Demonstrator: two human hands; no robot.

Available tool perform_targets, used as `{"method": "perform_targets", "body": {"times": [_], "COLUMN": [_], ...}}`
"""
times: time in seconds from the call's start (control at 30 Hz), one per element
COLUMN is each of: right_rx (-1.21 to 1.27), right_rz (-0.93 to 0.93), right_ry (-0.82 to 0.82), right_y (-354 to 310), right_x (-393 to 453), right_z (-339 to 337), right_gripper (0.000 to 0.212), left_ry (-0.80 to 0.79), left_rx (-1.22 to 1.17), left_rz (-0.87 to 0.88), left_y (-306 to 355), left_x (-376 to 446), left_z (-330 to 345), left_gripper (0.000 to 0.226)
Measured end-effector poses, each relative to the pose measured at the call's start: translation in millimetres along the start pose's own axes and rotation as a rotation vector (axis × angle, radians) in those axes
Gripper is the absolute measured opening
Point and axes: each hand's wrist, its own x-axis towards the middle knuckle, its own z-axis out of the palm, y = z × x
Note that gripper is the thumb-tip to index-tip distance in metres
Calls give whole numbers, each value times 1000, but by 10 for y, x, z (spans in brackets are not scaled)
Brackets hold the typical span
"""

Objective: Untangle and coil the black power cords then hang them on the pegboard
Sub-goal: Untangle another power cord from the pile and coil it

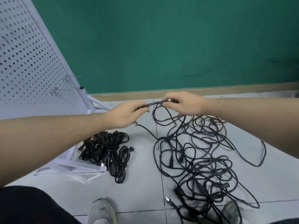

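Our left hand (pixel 127 114) and right hand (pixel 184 102) both pinched the same short stretch of black cord (pixel 153 103), held up between them above the floor (pixel 142 188). Left fingers were curled round one end of that stretch, right thumb and fingers nipped the other. From the right hand the cord dropped straight into the tangled pile (pixel 202 159) spread loose on the floor below and to the right. A loose length also ran from under the left hand toward the pile.

Step in hand, as we judged it: untangling, drawing one cord free of the mess before coiling. Nowhere near done, since most cords were still knotted together, plugs (pixel 169 201) showing here and there.

Next move would call for following this cord along, lifting it clear of the crossing loops, finding its plug end, then winding it into loops in one hand.

A tighter heap of bundled cords (pixel 108 149) lay on the floor under our left forearm, just beside the white frame foot (pixel 80 167) of the pegboard (pixel 29 62). The pegboard stood at left, tilted in view, a few hooks (pixel 55 91) on it; we saw no cords hung on it.

Containers: none seen, everything lay on the bare floor. Shoe (pixel 102 210) at bottom.
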Motion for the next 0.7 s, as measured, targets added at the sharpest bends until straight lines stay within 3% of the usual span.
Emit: {"method": "perform_targets", "body": {"times": [0.13,0.27,0.33,0.37,0.5,0.53,0.6,0.7], "right_rx": [119,441,350,279,85,70,69,37], "right_rz": [-2,95,58,14,-121,-186,-335,-268], "right_ry": [-11,-32,-15,-27,-74,-68,-72,-196], "right_y": [-277,-510,-551,-564,-691,-757,-880,-933], "right_x": [-407,-658,-741,-778,-816,-802,-775,-818], "right_z": [-232,-389,-421,-415,-353,-333,-296,-273], "right_gripper": [16,32,29,37,69,67,42,9], "left_ry": [-22,-149,-206,-211,-105,-76,-36,14], "left_rx": [18,171,237,251,308,325,339,375], "left_rz": [99,304,396,439,685,760,910,1000], "left_y": [385,774,941,1017,1308,1374,1468,1518], "left_x": [-145,-275,-335,-367,-472,-505,-569,-633], "left_z": [-94,-299,-368,-378,-323,-292,-230,-219], "left_gripper": [21,19,15,20,60,62,59,45]}}
